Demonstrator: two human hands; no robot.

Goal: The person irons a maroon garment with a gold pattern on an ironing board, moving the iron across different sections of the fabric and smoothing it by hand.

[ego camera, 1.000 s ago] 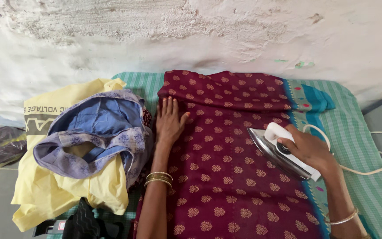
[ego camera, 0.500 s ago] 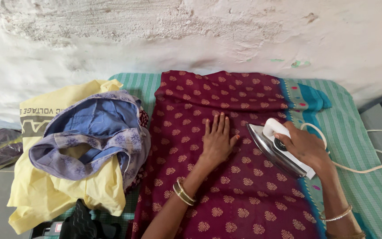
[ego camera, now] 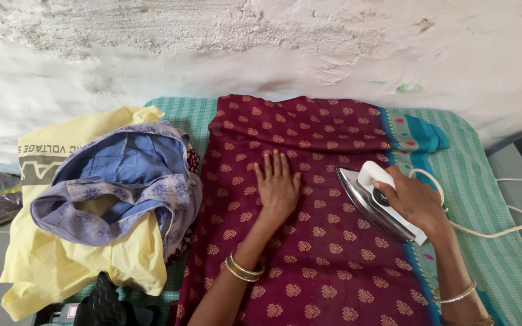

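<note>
A green-striped padded board (ego camera: 484, 199) is seen set against a rough whitewashed wall (ego camera: 261, 54), its far edge along the wall's foot. Most of the board's middle is covered by a maroon cloth (ego camera: 321, 253) printed with small gold motifs, spread flat from the far edge to the near edge; a teal and green border (ego camera: 415, 136) is carried along its right side. Over the board's left edge a pile is heaped: a yellow bag (ego camera: 61, 259) underneath, with a blue and lilac flowered garment (ego camera: 122, 181) bundled on top and touching the maroon cloth's left side. A dark cloth (ego camera: 101, 305) lies at the near left corner. A white and steel iron (ego camera: 376, 202) is tilted up on its side near the cloth's right border, its tip towards the far edge, with a white cord (ego camera: 490, 232) trailing off the right edge. The right hand (ego camera: 415, 202) is closed around the iron's handle. The left hand (ego camera: 278, 187) is laid flat on the cloth's middle, fingers together and extended, gripping nothing, just beside the iron's tip. Gold bangles (ego camera: 244, 268) are worn on the left wrist.
</note>
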